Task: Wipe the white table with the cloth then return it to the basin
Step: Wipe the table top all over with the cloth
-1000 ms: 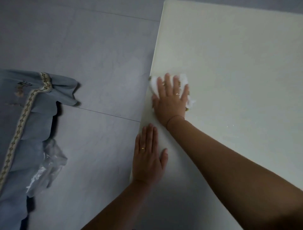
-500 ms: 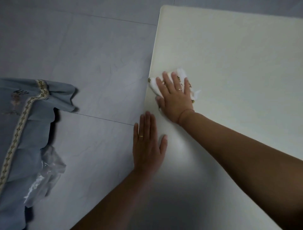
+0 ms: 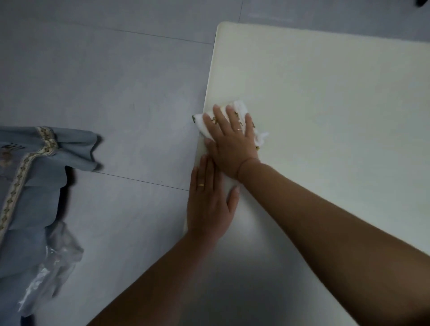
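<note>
A person's right hand (image 3: 231, 139), fingers spread flat, presses a white cloth (image 3: 242, 109) against the worktop's (image 3: 325, 116) left edge; the left hand (image 3: 209, 200), fingers together, rests flat just nearer. No basin in view.

cloth (image 3: 242, 109) mostly hidden under right hand (image 3: 230, 142); white table (image 3: 325, 116) cut off right and bottom; blue fabric (image 3: 30, 186) cut by left edge; dark thing (image 3: 422, 2) top-right corner unidentifiable
</note>
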